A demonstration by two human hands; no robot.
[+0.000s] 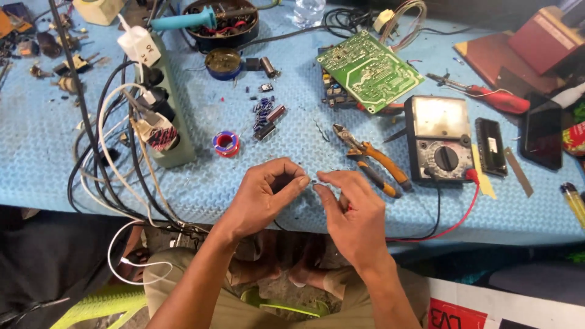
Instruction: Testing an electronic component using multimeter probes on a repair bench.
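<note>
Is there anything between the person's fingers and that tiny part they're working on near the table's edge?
Nothing visible. The left hand and right hand meet fingertip to fingertip over the blue mat, pinching a tiny dark part between them. The orange-handled pliers lie just beyond, apart from the hands.

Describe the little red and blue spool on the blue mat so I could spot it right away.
Start at the grey-green power strip full of plugs on the left of the blue mat. Just to its right, above the left hand, lies the small solder spool. Unlike the dark loose components next to it, it is round, with a red rim and blue core.
</note>
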